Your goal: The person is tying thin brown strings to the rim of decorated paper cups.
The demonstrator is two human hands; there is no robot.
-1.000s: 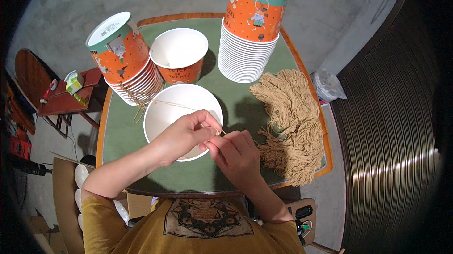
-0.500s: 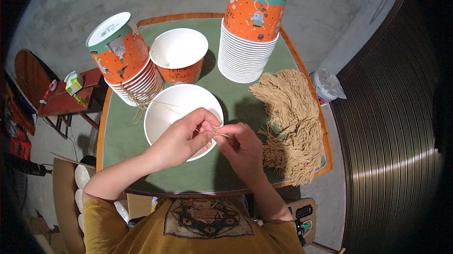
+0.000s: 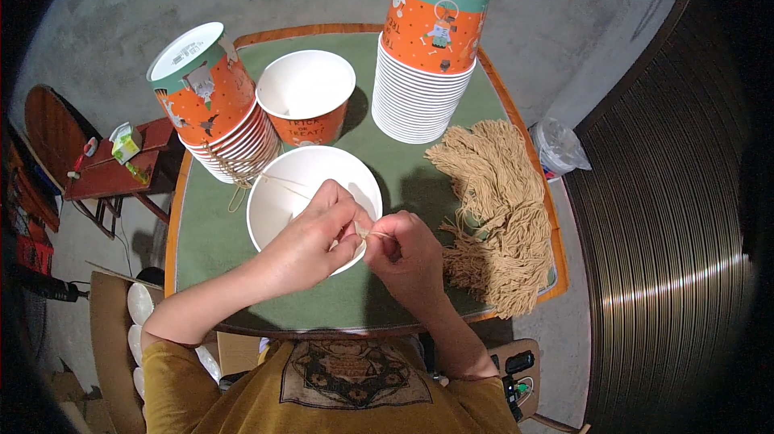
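Over the right rim of a white paper bucket (image 3: 274, 200), my left hand (image 3: 318, 232) pinches a thin tan cord (image 3: 284, 182). My right hand (image 3: 407, 252) grips the cord's end, close beside the left fingertips. From the hands the cord runs back across the bucket's mouth to loose loops by the left stack. A small pale bit shows between the fingers; whether it is a knot I cannot tell. To the right of my right hand lies a big bundle of tan cords (image 3: 508, 216).
Upside-down stacks of orange paper buckets stand at the back left (image 3: 214, 99) and back right (image 3: 431, 55). Between them an upright orange bucket (image 3: 306, 95) shows its white inside. The green table (image 3: 214, 256) has a wooden edge. A ribbed shutter (image 3: 669, 232) stands at right.
My right hand has shifted slightly left and its fingers have curled tighter. My left fingers have turned a little at the cord. The buckets and cord bundle stay put.
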